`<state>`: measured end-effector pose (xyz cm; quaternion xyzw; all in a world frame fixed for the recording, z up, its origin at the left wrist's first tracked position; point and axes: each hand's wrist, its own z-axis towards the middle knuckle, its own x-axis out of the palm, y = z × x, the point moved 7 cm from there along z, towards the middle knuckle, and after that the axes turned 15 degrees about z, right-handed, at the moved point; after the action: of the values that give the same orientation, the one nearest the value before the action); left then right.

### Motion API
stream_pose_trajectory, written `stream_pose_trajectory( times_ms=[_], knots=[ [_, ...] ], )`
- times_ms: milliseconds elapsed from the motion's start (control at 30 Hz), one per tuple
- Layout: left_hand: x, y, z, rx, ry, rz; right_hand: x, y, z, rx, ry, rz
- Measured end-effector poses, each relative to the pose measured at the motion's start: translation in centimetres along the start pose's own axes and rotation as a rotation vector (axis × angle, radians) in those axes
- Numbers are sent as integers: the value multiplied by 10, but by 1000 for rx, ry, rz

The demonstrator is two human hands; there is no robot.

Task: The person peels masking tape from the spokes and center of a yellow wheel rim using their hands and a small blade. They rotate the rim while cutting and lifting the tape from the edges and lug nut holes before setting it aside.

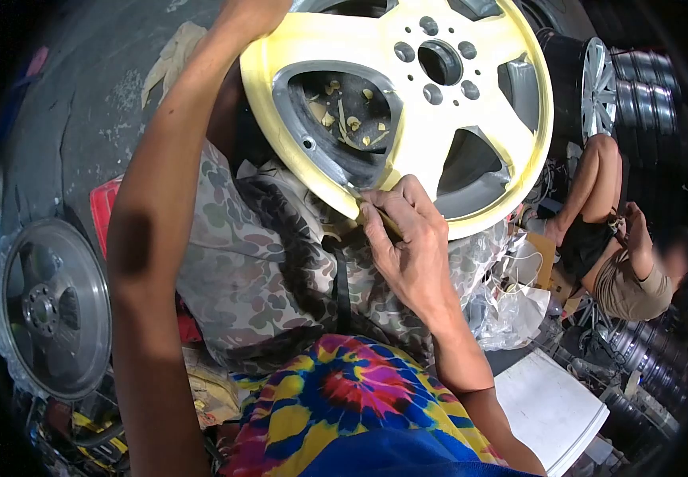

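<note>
A wheel rim (336,36) with a pale yellow face rests over the camouflage-covered lap, its spokes and hub facing up. At its upper left edge my left hand (255,14) lies on the rim, cut off by the top of the view, its fingers hidden. My right hand (407,230) is closed at the rim's lower edge, with thumb and fingers pinched around something small and dark that I cannot make out. Beside those fingertips a short grey stretch breaks the yellow edge. Bits of yellow peelings (352,123) show on the floor through a spoke opening.
A grey wheel (78,318) stands at the left. Another person (634,278) sits at the right near stacked dark rims (638,91). A white panel (546,405) lies at the lower right, below clear plastic bags (503,318). A cloth (175,60) is on the floor.
</note>
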<state>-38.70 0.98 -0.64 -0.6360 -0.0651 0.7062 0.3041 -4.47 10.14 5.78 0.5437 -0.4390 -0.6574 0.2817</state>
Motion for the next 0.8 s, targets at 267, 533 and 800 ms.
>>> stream_pose_trajectory(
  times_ms=[267,533,800],
  knots=[
    [1,-1,1,-23,29,-37,3,2,8,-102,139,-178],
    [9,6,6,-11,-11,15,-14,-3,1,-69,-19,-84],
    [1,-1,0,-23,44,-68,-8,-3,-7,-63,-2,-69]
  ],
)
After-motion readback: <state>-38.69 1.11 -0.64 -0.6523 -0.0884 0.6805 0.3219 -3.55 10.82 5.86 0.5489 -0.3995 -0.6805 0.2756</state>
